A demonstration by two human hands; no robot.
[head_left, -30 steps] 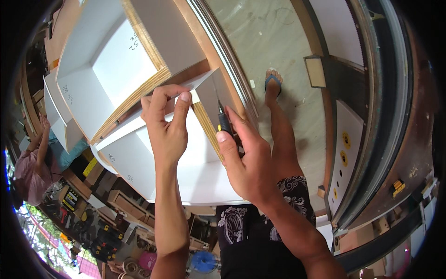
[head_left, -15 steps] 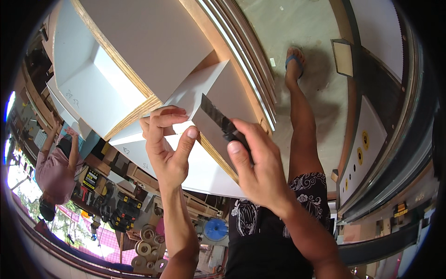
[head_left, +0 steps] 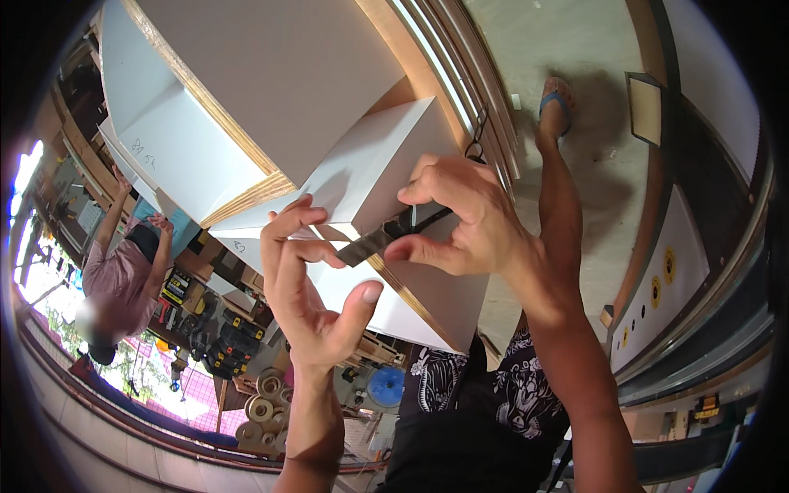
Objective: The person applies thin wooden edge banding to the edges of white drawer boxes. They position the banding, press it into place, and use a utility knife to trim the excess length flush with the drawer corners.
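My right hand (head_left: 485, 222) grips a knife with a broad dark blade (head_left: 366, 245) and black handle, which looks like a snap-off utility knife. The thumb is below it and the bent fingers above. The blade points left toward my left hand (head_left: 316, 296). That hand's fingers are curved and spread, with the thumb well apart. One fingertip is at the blade's tip; whether it touches I cannot tell. Just beyond and beneath both hands is a white panelled cabinet (head_left: 394, 156) with bare plywood edges (head_left: 246, 156) and open compartments.
Long boards (head_left: 485, 107) stand along the cabinet's right side. Farther right, a dark-edged bench or machine (head_left: 707, 156) borders the floor (head_left: 526, 49). At the left another person (head_left: 123, 271) stands near tool cases (head_left: 226, 337) and tape rolls (head_left: 261, 408). A blue disc (head_left: 385, 386) lies behind my left forearm.
The knife has swung from pointing up and away to pointing left and slightly toward me. My right hand has turned over and risen; my left hand's fingers have spread wider.
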